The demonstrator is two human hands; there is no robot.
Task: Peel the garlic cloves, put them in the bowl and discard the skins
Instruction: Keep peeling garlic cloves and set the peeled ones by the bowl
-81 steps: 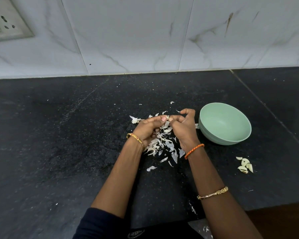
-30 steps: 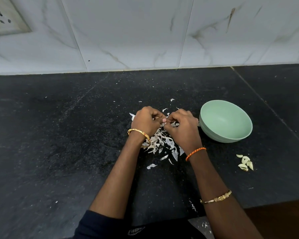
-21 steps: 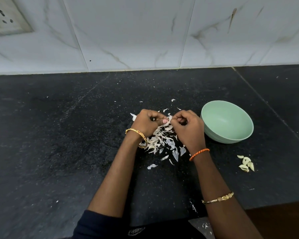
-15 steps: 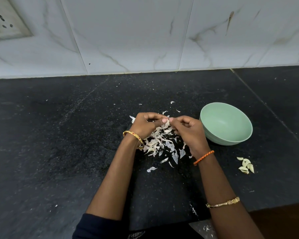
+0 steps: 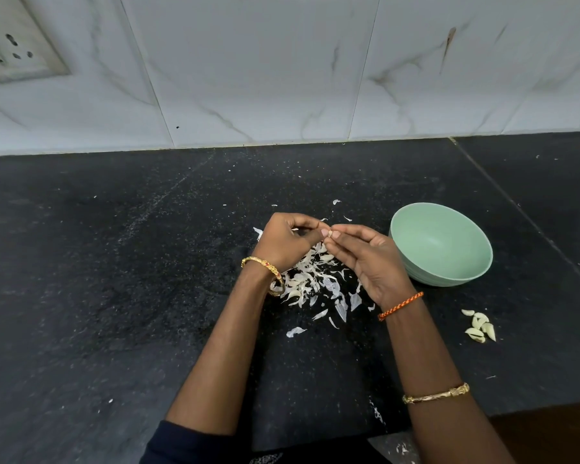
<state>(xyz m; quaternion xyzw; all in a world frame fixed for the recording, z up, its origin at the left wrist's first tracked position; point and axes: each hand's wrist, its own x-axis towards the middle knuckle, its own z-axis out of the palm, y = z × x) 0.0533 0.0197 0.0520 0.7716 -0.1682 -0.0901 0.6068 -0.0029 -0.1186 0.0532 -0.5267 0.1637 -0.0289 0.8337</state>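
Both hands meet above a heap of white garlic skins (image 5: 315,283) on the black counter (image 5: 114,296). My left hand (image 5: 287,241) and my right hand (image 5: 365,256) pinch one small garlic clove (image 5: 330,233) between their fingertips. The right hand's palm faces up and its other fingers lie loosely extended. A pale green bowl (image 5: 441,244) stands just right of my right hand; its inside looks empty. Several peeled cloves (image 5: 479,326) lie in a small cluster on the counter, nearer than the bowl and to its right.
A marbled white tile wall (image 5: 282,61) rises behind the counter, with a switch socket (image 5: 10,55) at the upper left. The counter's front edge (image 5: 516,405) runs at the lower right. Stray skin flakes (image 5: 295,331) lie around the heap.
My hands have risen slightly off the skin heap. My right hand has turned from knuckles-up to palm-up and its fingers have uncurled, still pinching the clove with the left.
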